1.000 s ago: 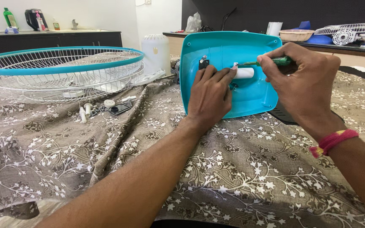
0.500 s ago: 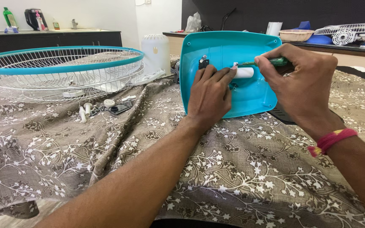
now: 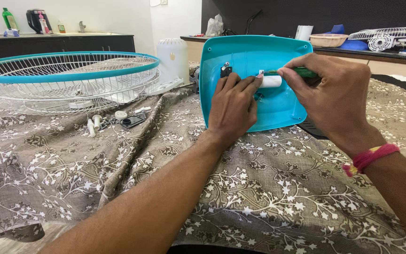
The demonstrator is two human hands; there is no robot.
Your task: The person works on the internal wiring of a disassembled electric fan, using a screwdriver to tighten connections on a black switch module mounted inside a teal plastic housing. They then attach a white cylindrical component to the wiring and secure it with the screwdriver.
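A teal plastic fan base (image 3: 240,56) stands tilted upright on the patterned cloth, its hollow underside facing me. My left hand (image 3: 233,106) presses flat against it, fingertips touching a small white cylinder part (image 3: 271,81) inside. My right hand (image 3: 332,94) grips a green-handled screwdriver (image 3: 301,72) whose tip points left at the white part. A small black bracket (image 3: 225,70) sits on the base above my left fingers.
A teal-rimmed white wire fan guard (image 3: 66,80) lies at the left. Small white pegs and a black part (image 3: 113,120) lie in front of it. A white motor housing (image 3: 172,59) stands behind. A counter with another fan guard (image 3: 386,37) is at the back right.
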